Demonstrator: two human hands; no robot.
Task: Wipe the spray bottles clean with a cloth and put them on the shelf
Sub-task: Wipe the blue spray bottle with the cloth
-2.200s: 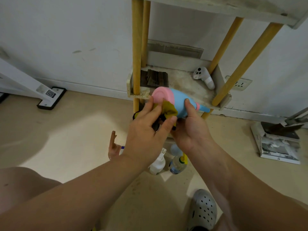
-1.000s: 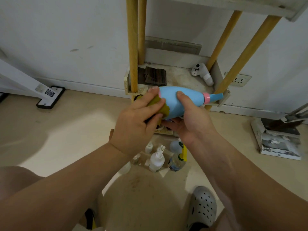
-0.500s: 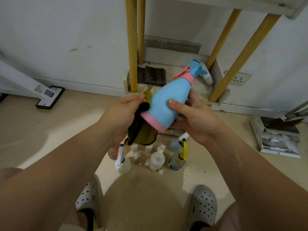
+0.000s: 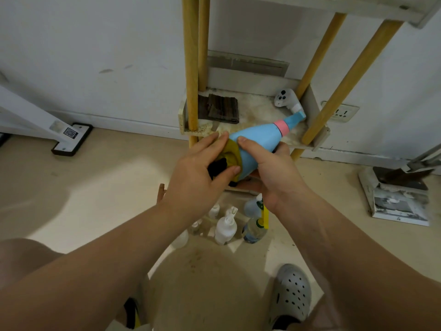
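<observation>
A light blue spray bottle [image 4: 259, 137] with a pink collar lies tilted in front of me, its nozzle pointing up and right over the shelf board [image 4: 257, 108]. My right hand [image 4: 269, 170] grips its body from the right and below. My left hand [image 4: 202, 173] presses an olive-yellow and black cloth [image 4: 229, 156] against the bottle's base end. Below my hands, on the floor, stand several other spray bottles, among them a white one [image 4: 224, 228] and a clear one with a yellow trigger [image 4: 256, 228].
The shelf has yellow wooden posts [image 4: 191, 63] and a stained white board holding a dark folded cloth [image 4: 222, 107] and a white controller [image 4: 285, 99]. A dustpan and papers [image 4: 398, 194] lie at the right. A white stand foot [image 4: 71, 139] sits left. My grey clog [image 4: 290, 292] is below.
The bottle swung from upright with its nozzle high down to a flatter tilt, nozzle to the right. My left hand moved the cloth up around the bottle's base.
</observation>
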